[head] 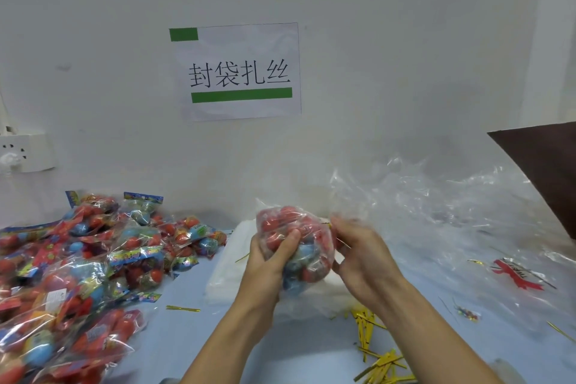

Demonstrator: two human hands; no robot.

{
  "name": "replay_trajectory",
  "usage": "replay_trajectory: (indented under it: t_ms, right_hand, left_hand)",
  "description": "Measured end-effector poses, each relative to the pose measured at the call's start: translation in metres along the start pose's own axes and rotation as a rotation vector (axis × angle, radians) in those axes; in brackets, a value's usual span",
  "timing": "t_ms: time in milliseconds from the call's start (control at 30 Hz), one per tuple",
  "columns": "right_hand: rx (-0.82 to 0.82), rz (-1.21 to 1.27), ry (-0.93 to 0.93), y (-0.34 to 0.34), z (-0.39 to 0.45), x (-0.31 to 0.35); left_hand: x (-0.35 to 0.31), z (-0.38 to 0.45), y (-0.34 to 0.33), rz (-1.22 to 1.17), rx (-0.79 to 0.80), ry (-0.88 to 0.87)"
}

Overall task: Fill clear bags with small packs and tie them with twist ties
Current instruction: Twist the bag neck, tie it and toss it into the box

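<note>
While both hands work above the blue table point(187, 343), I log the items as follows.

Item 1, filled clear bag point(296, 246): held in the air over a flat white stack point(224, 268), centre of view. It is packed with red and blue small packs. Its neck points to the right.

Item 2, left hand point(268, 262): it grips the bag's body from the left and below, thumb curled over the front face, the other fingers wrapped behind and out of sight. The bag sits in the curl of this hand, touching the palm.

Item 3, right hand point(358, 252): at the bag's right end, fingers point(343, 224) curled and pressed together round the gathered neck. A gold twist tie point(325, 223) shows just at the fingertips, touching the neck; motion blur stops me telling exactly which fingers pinch it.

Item 4, loose gold twist ties point(374, 352): a scattered heap on the table below the right forearm; one single tie point(182, 309) lies apart to the left.

Item 5, pile of filled packs point(78, 265): red, blue and printed wrappers, heaped on the table's left side, well apart from the hands.

Item 6, crumpled clear plastic point(436, 212): spread along the right side against the wall.

Item 7, paper sign point(238, 72): fixed to the wall, Chinese characters with green bars.

Item 8, white power socket point(25, 151): on the wall, far left.
</note>
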State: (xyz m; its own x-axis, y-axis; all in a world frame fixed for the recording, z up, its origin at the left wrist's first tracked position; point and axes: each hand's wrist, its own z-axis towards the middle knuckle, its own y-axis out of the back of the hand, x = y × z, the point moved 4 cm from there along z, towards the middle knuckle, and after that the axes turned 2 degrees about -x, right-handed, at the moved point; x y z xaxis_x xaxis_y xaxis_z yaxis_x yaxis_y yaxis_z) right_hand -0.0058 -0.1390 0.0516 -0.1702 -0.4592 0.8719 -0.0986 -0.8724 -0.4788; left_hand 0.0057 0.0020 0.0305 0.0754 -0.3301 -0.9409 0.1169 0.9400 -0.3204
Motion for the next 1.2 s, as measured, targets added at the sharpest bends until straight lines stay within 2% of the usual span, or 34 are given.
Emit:
replay_trajectory:
  t_ms: [100, 267, 333, 433, 567, 633, 767, 833, 900, 1033, 1200]
  right_hand:
    - [0.039, -0.378, 0.035, 0.008, -0.005, 0.003]
    - [0.236, -0.494, -0.25, 0.029, -0.014, 0.002]
    - [0.291, -0.532, -0.298, 0.036, -0.016, 0.001]
    - [0.213, -0.548, -0.299, 0.038, -0.015, 0.004]
    - [0.024, -0.463, -0.311, 0.033, -0.005, 0.025]
    - [-0.095, -0.354, -0.216, 0.026, 0.009, 0.063]
    - [-0.216, 0.173, 0.247, 0.024, 0.031, 0.181]
    - [-0.22, 0.188, 0.359, 0.03, 0.028, 0.212]
    - [-0.271, 0.046, 0.287, 0.041, 0.026, 0.202]
    - [-0.255, -0.243, 0.046, 0.052, 0.023, 0.122]
    - [-0.31, -0.49, -0.093, 0.065, 0.011, 0.026]
  left_hand:
    - [0.004, 0.001, 0.002, -0.001, -0.003, 0.011]
    - [0.009, 0.001, -0.001, 0.15, 0.058, 0.0]
    - [0.014, 0.001, -0.004, 0.167, 0.113, 0.047]
    - [0.019, 0.0, -0.008, 0.042, 0.16, 0.184]
    - [0.01, 0.005, 0.013, 0.086, -0.134, 0.14]
    - [0.005, 0.006, 0.017, 0.106, -0.171, 0.12]
    - [0.0, 0.01, 0.018, 0.095, -0.233, 0.113]
    - [0.001, 0.012, 0.017, 0.114, -0.235, 0.106]
    - [0.004, 0.016, 0.014, 0.165, -0.217, 0.098]
    - [0.011, 0.017, 0.006, 0.366, -0.152, 0.038]
    - [0.012, 0.0, -0.002, 0.701, 0.057, -0.123]
